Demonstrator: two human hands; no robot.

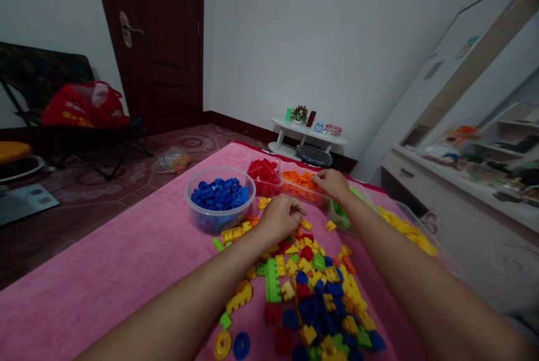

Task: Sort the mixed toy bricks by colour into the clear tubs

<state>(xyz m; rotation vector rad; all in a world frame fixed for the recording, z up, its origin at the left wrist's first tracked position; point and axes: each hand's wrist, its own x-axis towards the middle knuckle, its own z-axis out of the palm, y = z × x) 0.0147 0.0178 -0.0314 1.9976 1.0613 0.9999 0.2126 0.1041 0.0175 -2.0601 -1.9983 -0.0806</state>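
A heap of mixed plastic blocks [314, 293] in yellow, blue, red, green and orange lies on a pink cloth [126, 271]. My left hand [280, 218] rests at the far edge of the heap, fingers curled in a pinch; what they hold is hidden. My right hand [332, 181] reaches over the tub of orange blocks [301, 181], fingers bent down; whether it holds a block is unclear. A round bowl of blue blocks [219, 197] stands left of my left hand. A tub of red blocks [264, 171] sits behind it.
A container with green blocks [342, 218] and a pile of yellow blocks [410, 232] lie to the right. Beyond are a white low table [309, 133], a dark door [162, 41], a folding chair with a red bag [84, 105], and white drawers [455, 209].
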